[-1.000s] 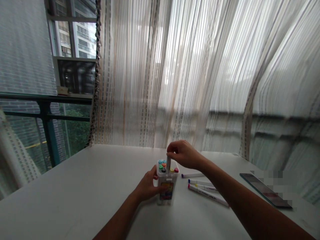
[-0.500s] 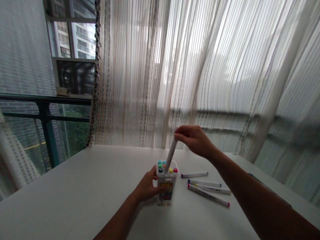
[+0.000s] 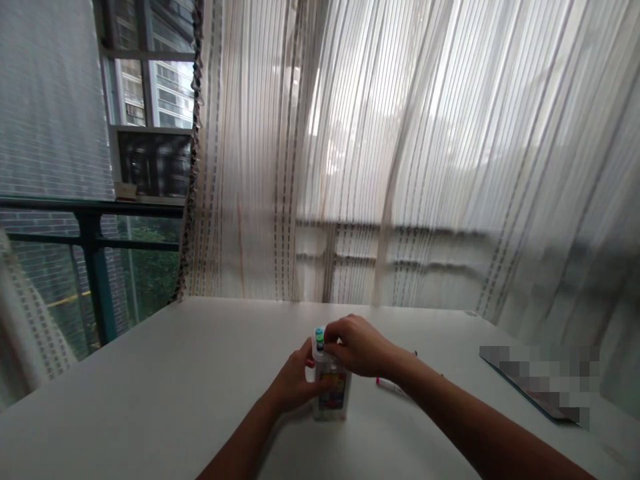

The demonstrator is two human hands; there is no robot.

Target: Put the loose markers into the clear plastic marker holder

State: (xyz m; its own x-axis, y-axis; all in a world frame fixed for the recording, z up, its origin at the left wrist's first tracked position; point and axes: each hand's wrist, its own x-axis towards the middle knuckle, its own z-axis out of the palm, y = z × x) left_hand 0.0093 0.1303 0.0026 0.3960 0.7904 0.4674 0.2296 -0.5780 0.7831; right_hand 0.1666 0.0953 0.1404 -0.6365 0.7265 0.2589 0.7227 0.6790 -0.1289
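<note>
A clear plastic box (image 3: 330,413) with a colourful label stands upright on the white table, holding several markers. My left hand (image 3: 293,381) is closed around its left side, the thumb across the front. Over the box's mouth is my right hand (image 3: 361,345), its fingers pinched at the top of a marker that they mostly hide. Blue, green and dark marker caps (image 3: 319,338) show at the left of the opening. On the table to the right lies a white marker (image 3: 394,387) with a pink end, partly covered by my right forearm, which hides most of the other loose markers.
The white table (image 3: 200,380) reaches back to a striped sheer curtain (image 3: 260,167). At the right lies a flat dark-edged object (image 3: 535,393), partly blurred out by pixels. A dark green railing (image 3: 90,233) stands beyond the table at the left.
My right hand has come down to the box's mouth, lowering the white marker into the box. My left hand keeps its hold. The right forearm now covers most of the loose markers.
</note>
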